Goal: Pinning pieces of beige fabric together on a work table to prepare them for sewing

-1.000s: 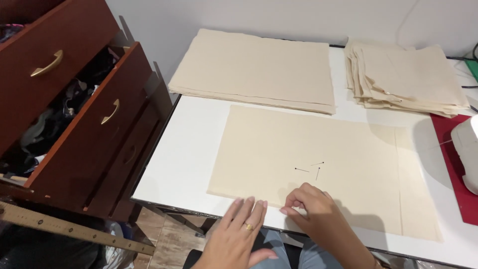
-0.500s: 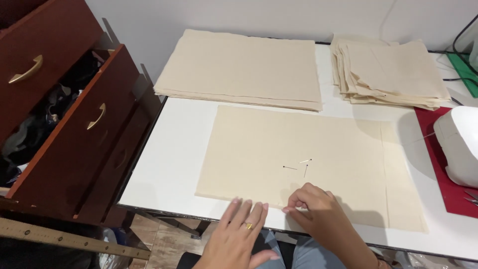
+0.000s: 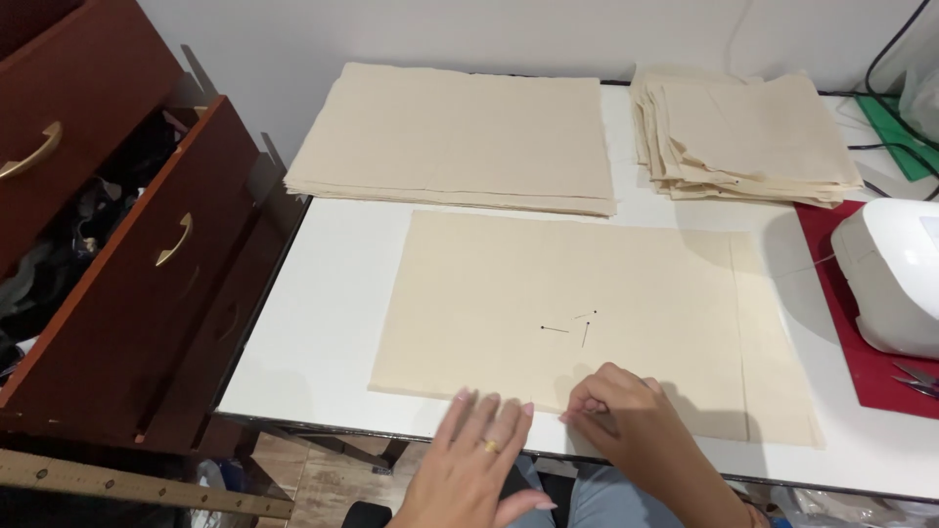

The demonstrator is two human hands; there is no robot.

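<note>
A cream fabric sheet lies flat on the white table. Three pins rest on it near its middle. My left hand lies flat with fingers spread at the fabric's near edge and wears a ring. My right hand sits beside it on the near edge, fingers curled and pinched together at the fabric; whether a pin is between them is hidden.
A stack of cream sheets lies at the back, a messier pile at the back right. A white machine stands on a red mat with scissors. Open wooden drawers stand left, a ruler below.
The view has shifted, so the table sits more to the right and lower. Both hands stay at the fabric's near edge; the right hand's fingers have curled tighter.
</note>
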